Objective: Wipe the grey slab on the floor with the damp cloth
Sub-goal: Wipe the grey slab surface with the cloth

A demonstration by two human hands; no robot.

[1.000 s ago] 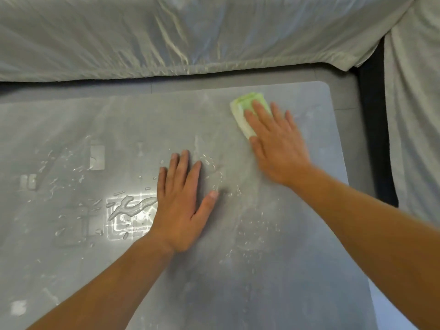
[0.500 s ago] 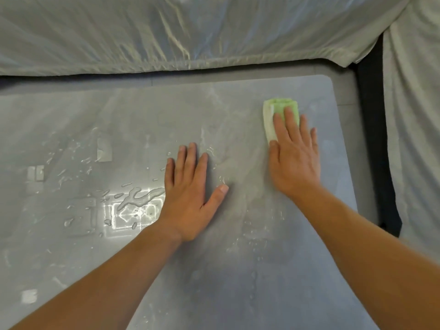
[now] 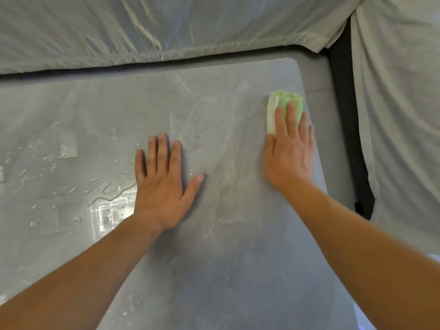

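A large grey slab lies flat and fills most of the view, with water drops and a small puddle on its left part. A folded green and white cloth sits near the slab's far right corner. My right hand lies flat on the cloth with straight fingers, pressing it onto the slab; the cloth's near part is hidden under the palm. My left hand rests flat on the slab's middle, fingers straight and thumb spread.
Pale sheeting hangs along the far side and also at the right. A dark strip runs between the slab's right edge and the right sheeting. The puddle lies just left of my left hand.
My right hand has slid the cloth to the right, from the slab's far middle toward its right edge. The left hand has stayed planted on the slab.
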